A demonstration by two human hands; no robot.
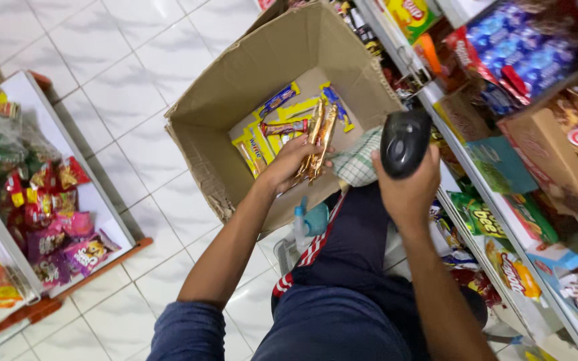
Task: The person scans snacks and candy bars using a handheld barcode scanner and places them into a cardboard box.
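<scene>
My left hand (287, 165) reaches into an open cardboard box (235, 87) on the floor and grips a bunch of gold-wrapped snack bars (320, 137). More yellow and blue snack packets (269, 130) lie on the box bottom. My right hand (409, 184) holds a black handheld scanner (404, 142) upright, just right of the box. A checked cloth (357, 160) lies between the two hands, over my knee.
Store shelves (503, 167) packed with snack packs and boxes run along the right. A low white shelf (95, 200) with red and pink snack bags (48, 220) stands at the left. White tiled floor (128, 80) lies between. A spray bottle (302, 227) sits by my leg.
</scene>
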